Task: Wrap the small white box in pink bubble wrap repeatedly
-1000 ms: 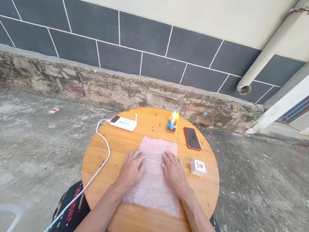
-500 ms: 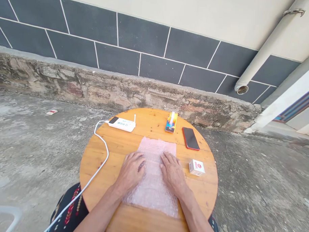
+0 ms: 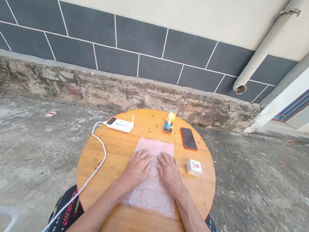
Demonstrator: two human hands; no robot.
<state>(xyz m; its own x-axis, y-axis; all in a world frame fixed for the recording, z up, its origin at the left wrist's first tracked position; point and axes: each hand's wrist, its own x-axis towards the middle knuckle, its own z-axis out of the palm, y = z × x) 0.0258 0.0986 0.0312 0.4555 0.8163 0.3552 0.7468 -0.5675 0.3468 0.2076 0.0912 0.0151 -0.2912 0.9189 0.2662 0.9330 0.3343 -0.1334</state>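
Observation:
A pinkish, see-through sheet of bubble wrap (image 3: 151, 193) lies flat on the round wooden table (image 3: 97, 168) in front of me. My left hand (image 3: 137, 165) rests palm down over its left side, fingers stretched out toward the middle. Over the right side lies my right hand (image 3: 169, 172), also flat with its fingers extended. Neither hand grips anything. Just right of my right hand stands a small white box (image 3: 194, 167) with red print.
Toward the table's far edge are a white power bank (image 3: 120, 125) with a white cable (image 3: 103, 158), a yellow-and-blue tape dispenser (image 3: 169, 122) and a red-edged phone (image 3: 189, 139). Behind the table runs a low stone ledge (image 3: 107, 90) along a tiled wall.
My left hand has slid right and slightly up, further onto the bubble wrap. My right hand stays flat in about the same spot on it. The whole view has shifted slightly.

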